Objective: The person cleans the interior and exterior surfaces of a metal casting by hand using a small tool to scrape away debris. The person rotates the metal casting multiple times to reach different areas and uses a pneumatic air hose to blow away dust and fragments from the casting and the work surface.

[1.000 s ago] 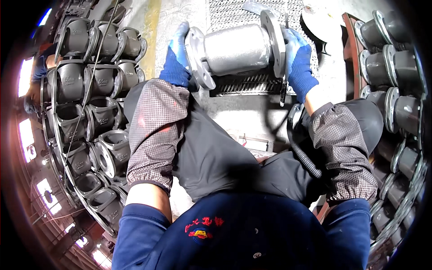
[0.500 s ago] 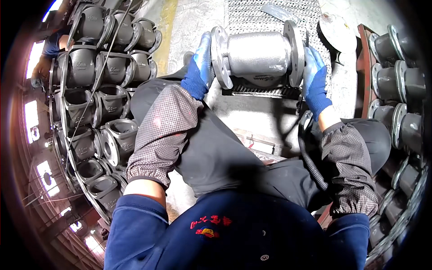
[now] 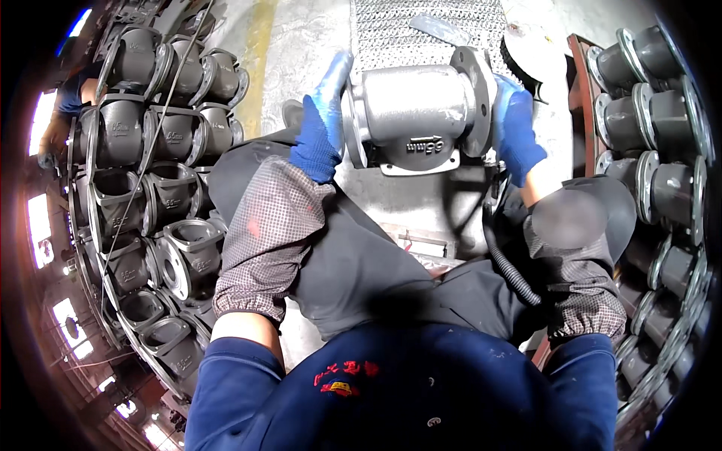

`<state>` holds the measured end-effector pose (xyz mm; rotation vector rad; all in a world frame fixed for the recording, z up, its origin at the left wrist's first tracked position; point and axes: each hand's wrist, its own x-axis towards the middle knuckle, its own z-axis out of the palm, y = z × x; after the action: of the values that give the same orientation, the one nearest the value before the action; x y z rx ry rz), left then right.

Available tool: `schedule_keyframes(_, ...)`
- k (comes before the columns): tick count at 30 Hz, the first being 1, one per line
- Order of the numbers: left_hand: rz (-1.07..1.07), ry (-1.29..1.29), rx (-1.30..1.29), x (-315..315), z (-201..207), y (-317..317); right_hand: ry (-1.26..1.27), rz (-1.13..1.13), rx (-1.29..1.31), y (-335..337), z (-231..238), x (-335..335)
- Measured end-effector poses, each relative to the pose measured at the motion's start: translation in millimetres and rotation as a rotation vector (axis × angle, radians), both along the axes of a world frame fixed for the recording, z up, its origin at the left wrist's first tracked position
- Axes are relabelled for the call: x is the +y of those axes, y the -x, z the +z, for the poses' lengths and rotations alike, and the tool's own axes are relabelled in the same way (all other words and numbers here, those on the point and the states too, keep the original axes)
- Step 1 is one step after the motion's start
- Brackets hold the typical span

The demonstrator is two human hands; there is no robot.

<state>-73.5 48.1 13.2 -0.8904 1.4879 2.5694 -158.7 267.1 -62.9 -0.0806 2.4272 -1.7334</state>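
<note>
A grey cast-metal valve body [image 3: 414, 105] with a round flange at each end lies sideways between my gloved hands. My left hand [image 3: 325, 113], in a blue glove, presses against its left flange, fingers pointing away from me. My right hand [image 3: 515, 124], gloved the same way, grips the right flange from outside; part of its fingers is behind the rim. A squarish flanged opening with small bolt holes now faces toward me on the lower side of the body. Raised lettering shows just above it.
Stacked grey valve bodies [image 3: 128, 128] fill the left side, and more stand in rows on the right [image 3: 669, 120]. Beyond the held piece lie a textured metal mat [image 3: 383, 34], a flat blade-like piece [image 3: 440, 30] and a round disc [image 3: 538, 56]. A ribbed hose [image 3: 511, 267] runs beside my right knee. Another person's arm [image 3: 56, 131] shows far left.
The valve body has rolled between my hands, bringing its squarish flange and lettering round toward me. Both hands keep hold of it. The whole view has shifted slightly.
</note>
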Motion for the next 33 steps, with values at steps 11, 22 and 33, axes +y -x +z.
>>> schedule_keyframes(11, -0.014, -0.028, 0.030, -23.7, -21.6, 8.0, -0.624, 0.435, 0.308, -6.5, 20.2, 0.9)
schedule_keyframes(22, -0.112, 0.009, 0.071, -48.8, -56.3, 30.8, 0.053, 0.057, -0.130, -0.2, -6.3, -17.7)
schedule_keyframes(33, 0.026, 0.040, 0.001, -57.3, -65.2, -1.4, 0.233, 0.012, -0.147, -16.6, -22.2, -22.1)
